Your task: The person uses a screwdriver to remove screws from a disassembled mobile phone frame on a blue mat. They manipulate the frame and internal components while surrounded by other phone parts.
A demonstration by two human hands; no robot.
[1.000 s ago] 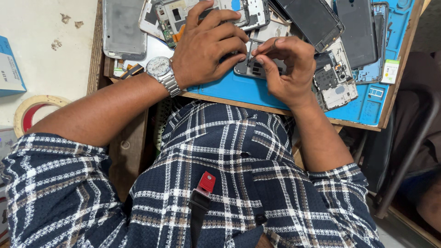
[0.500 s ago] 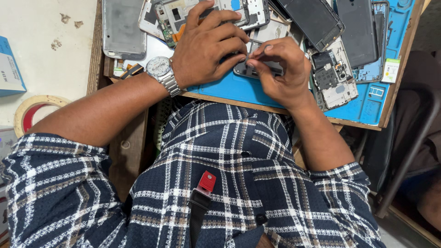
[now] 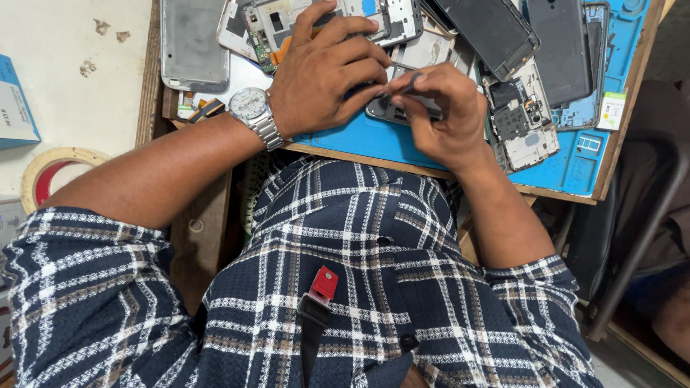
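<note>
My left hand [image 3: 323, 75], with a silver wristwatch [image 3: 251, 111] on its wrist, presses down on an opened phone body [image 3: 384, 109] that lies on the blue work mat [image 3: 359, 140]. My right hand [image 3: 442, 111] pinches a thin dark tool [image 3: 411, 82] between thumb and fingers, its tip close to the left fingertips over the phone. Most of the phone is hidden under both hands.
Several dismantled phones, frames and boards [image 3: 521, 118] crowd the wooden table's top. A grey phone back [image 3: 192, 44] lies at the left. A tape roll [image 3: 50, 172] and a blue box [image 3: 16, 104] sit on the pale surface left. A dark chair frame [image 3: 640, 230] stands right.
My right hand has lifted off the phone and now holds the thin tool higher, nearer the left fingertips. My left hand has stayed pressed on the phone.
</note>
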